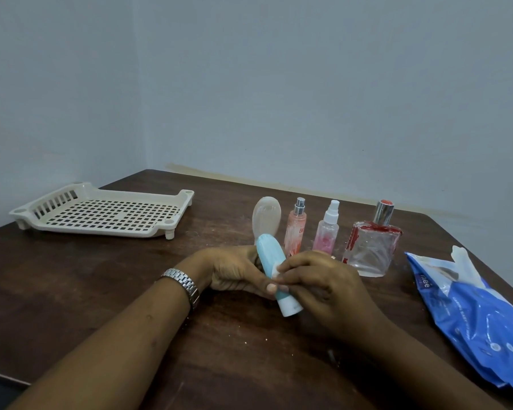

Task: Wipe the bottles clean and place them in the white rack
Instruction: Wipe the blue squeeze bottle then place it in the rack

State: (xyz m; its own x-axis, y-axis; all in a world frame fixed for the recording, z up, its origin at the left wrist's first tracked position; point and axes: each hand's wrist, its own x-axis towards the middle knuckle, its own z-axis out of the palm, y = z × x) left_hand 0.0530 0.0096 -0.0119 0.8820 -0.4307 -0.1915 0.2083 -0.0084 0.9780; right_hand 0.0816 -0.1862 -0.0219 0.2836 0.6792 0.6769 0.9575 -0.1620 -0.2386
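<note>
I am holding the pale blue bottle (271,255) tilted just above the table (101,291), right in front of me. My left hand (234,270), the one with the metal watch (184,284) on its wrist, is gripping it from behind. My right hand (317,279) is pinching a small white wipe (275,270) against its side. I am judging this to be the wiping step on the first bottle.

To my right a blue wipes packet (471,315) is lying with a sheet sticking out. Its white lettering is ending in what looks like "nee", though the glare is making that uncertain.

Beyond my hands four more bottles are waiting upright in a row:
- a beige oval bottle (265,216)
- a pink spray with a silver cap (294,232), showing red letters that seem to start "EN"
- a pink spray with a white nozzle (326,232)
- a square glass bottle (370,250) with red trim

Farthest off to the left, the white rack (107,214) is sitting well apart from everything, and no bottle is standing in it yet. So nearly all of the job is lying ahead of me.
</note>
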